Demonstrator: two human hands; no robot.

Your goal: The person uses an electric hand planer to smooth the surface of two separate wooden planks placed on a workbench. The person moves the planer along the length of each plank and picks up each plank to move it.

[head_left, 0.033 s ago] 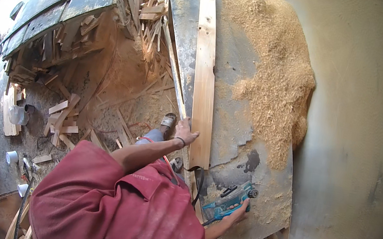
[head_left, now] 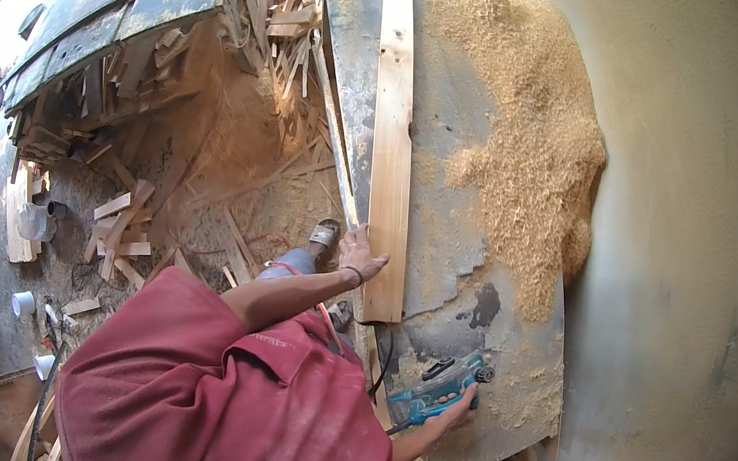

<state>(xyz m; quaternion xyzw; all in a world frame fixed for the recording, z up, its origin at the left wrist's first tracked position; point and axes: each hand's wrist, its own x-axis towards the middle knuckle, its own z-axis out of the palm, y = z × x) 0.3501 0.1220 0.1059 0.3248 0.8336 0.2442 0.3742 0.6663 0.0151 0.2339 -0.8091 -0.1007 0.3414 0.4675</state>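
Open bench strip (head_left: 432, 275) between plank (head_left: 391, 137) and shavings heap (head_left: 543, 123), power tool (head_left: 431, 397) blocking near end, wall (head_left: 673, 281) at right

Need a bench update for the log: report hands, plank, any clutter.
Left hand on plank, toward near end. Right hand gripping teal power tool. Plank lying along grey worktop. Shavings heaped to plank's right.

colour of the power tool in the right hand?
The power tool is teal-blue with black parts; seen best in the head view.
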